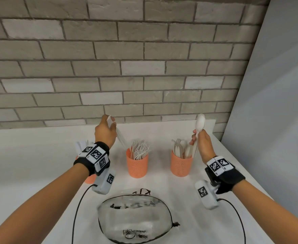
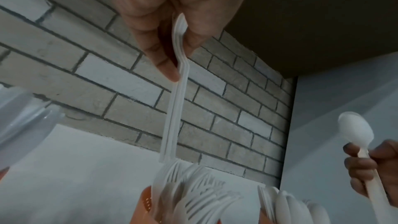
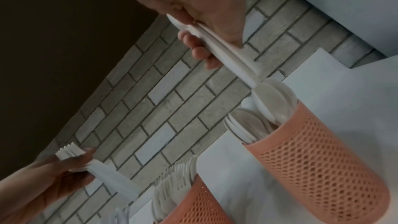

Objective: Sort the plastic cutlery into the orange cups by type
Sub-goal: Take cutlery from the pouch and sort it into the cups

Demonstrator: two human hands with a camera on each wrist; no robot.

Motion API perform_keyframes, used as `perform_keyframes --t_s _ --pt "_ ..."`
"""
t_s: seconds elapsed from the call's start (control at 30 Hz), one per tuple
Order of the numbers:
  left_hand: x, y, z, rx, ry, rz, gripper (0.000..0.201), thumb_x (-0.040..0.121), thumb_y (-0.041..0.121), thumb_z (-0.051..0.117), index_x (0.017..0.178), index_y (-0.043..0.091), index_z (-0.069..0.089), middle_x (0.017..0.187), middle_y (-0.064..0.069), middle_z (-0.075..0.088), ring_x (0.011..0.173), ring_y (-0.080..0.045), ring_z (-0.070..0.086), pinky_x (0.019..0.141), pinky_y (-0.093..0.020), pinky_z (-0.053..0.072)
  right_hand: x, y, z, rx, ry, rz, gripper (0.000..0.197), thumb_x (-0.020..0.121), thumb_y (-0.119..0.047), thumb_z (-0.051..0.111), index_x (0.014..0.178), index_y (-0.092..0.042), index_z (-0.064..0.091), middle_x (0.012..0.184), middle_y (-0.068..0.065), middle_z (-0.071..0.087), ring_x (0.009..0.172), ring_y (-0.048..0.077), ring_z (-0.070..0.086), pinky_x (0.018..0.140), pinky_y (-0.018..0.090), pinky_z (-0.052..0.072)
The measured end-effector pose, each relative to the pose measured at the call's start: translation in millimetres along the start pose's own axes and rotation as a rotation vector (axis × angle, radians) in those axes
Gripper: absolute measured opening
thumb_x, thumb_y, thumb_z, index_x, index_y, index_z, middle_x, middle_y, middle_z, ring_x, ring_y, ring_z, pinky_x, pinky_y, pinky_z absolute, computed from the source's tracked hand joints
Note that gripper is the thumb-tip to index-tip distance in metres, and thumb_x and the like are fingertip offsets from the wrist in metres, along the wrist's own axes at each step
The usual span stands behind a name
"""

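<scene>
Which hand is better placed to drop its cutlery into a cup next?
Right hand: its spoons' handle ends sit at the spoon cup's rim. The left hand's forks hang above the fork cup.

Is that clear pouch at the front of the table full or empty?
Empty, it seems: the clear zip pouch lies flat, and only its printed markings show through.
</scene>
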State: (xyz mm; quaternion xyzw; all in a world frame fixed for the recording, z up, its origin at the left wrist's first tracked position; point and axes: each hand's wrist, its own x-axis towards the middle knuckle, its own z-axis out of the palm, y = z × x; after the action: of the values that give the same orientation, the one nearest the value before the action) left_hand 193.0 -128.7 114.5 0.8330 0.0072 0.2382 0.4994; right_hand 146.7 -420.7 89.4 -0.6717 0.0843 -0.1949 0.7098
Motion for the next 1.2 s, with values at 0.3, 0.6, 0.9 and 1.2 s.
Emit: perform_keyframes --t_s 0.3,0.6,0.9,1.2 --pt "-0.8 -21.5 34.1 0.105 -0.065 -0.042 0.016 0.094 0.011 0.043 0.110 0.008 0.045 0.089 -0.024 0.063 0.073 -0.040 0.064 0.074 -0.046 0.053 16.7 36.1 -10.5 -0.111 -0.054 -0.117 0.029 0.095 0.004 0.023 0.089 -0.019 0.040 0.077 0.006 0.057 0.078 0.012 0.059 0.073 0.020 0.046" --pt "0.1 -41.0 53.6 0.142 -0.098 -0.067 0.018 0.097 0.016 0.035 0.112 0.007 0.043 0.094 -0.024 0.063 0.079 -0.042 0.063 0.078 -0.048 0.052 18.1 57.9 -13.4 -0.419 -0.159 -0.217 0.025 0.097 -0.004 0.029 0.100 -0.014 0.051 0.091 -0.008 0.063 0.086 0.006 0.057 0.078 0.013 0.043" --pt "-7.0 -46.8 64.7 0.175 -0.121 -0.076 0.023 0.099 0.019 0.033 0.113 0.004 0.042 0.095 -0.024 0.063 0.083 -0.040 0.062 0.075 -0.041 0.046 20.4 95.6 -26.6 -0.837 -0.211 -0.263 0.042 0.087 -0.030 0.046 0.115 -0.003 0.063 0.154 0.017 0.021 0.145 0.034 0.009 0.113 0.049 0.018" --pt "-15.2 -46.3 65.2 0.342 -0.204 0.089 0.030 0.096 0.008 0.032 0.123 0.010 0.045 0.104 -0.019 0.059 0.086 -0.034 0.057 0.076 -0.039 0.043 16.8 94.4 -27.9 -0.764 -0.081 -0.288 0.053 0.077 -0.014 0.072 0.127 -0.010 0.054 0.148 0.018 0.032 0.141 0.030 0.025 0.111 0.042 0.031"
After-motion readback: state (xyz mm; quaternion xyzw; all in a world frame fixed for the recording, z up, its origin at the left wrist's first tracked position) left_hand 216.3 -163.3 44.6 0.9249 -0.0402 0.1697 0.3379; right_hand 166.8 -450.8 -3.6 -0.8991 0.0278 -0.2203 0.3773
